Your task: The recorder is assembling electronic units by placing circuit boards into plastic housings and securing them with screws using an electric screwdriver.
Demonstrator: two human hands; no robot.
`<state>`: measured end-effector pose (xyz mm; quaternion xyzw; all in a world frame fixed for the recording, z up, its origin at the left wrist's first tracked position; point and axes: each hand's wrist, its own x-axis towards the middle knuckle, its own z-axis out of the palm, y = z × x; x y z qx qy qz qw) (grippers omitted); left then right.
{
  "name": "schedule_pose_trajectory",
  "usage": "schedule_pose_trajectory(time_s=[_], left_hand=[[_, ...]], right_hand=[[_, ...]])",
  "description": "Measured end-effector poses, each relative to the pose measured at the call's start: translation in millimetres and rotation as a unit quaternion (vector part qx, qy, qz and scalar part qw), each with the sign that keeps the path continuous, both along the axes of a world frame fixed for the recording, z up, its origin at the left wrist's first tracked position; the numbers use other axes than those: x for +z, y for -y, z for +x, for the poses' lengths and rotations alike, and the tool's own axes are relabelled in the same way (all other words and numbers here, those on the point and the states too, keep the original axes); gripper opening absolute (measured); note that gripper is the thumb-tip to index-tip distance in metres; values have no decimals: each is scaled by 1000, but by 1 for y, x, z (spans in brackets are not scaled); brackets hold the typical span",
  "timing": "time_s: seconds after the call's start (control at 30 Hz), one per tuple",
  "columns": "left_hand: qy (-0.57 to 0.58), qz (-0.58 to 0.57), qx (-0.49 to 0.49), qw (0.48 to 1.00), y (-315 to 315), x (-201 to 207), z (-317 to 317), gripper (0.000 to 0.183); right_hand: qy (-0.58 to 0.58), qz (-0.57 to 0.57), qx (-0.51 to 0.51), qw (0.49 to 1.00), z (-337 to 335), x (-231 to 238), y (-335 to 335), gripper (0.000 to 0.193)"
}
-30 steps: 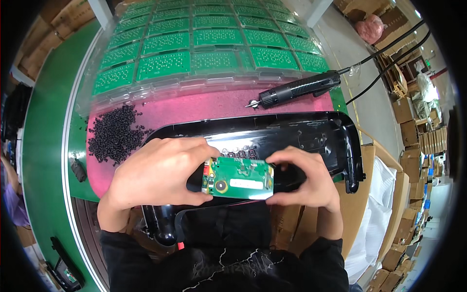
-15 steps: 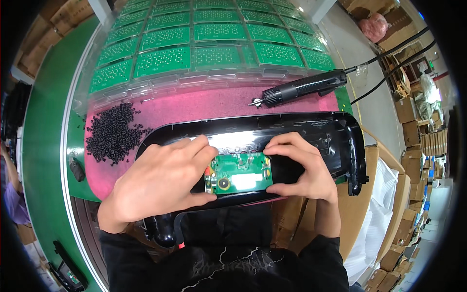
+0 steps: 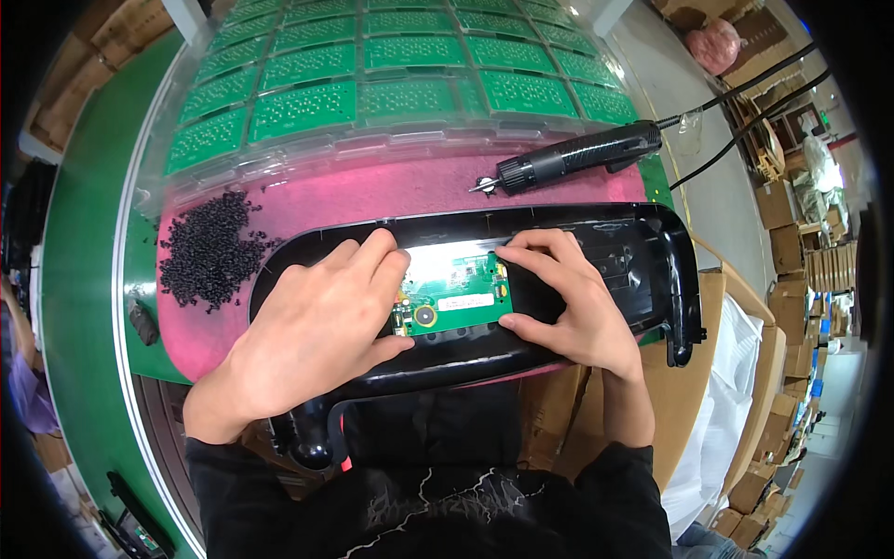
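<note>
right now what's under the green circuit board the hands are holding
Beneath the circuit board lies the black plastic housing, its inner surface showing around the edges. The part directly below is covered, and I cannot tell whether they touch.

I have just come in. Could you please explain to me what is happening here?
A person holds a green circuit board by its ends, left hand and right hand, over a black plastic housing. Whether the two touch is unclear. On the pink mat, a pile of small black pieces lies to the left, and a black power screwdriver lies beyond the housing.
</note>
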<state>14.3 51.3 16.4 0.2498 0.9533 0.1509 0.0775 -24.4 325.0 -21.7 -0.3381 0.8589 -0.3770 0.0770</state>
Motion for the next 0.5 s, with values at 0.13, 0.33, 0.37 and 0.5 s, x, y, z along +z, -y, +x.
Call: schedule_pose_trajectory(time_s=[0.13, 0.33, 0.37, 0.5], left_hand=[[2, -4, 1, 1000, 0, 0, 1, 62], [1, 1, 0, 1000, -1, -1, 0, 62], [1, 1, 1, 1000, -1, 0, 0, 62], [-3, 2, 2, 1000, 0, 0, 1, 62]], right_hand=[[-7, 7, 2, 1000, 0, 0, 1, 59], [-11, 7, 4, 1000, 0, -1, 0, 60], [-12, 6, 5, 1000, 0, -1, 1, 60], [-11, 6, 4, 1000, 1, 0, 2, 60]])
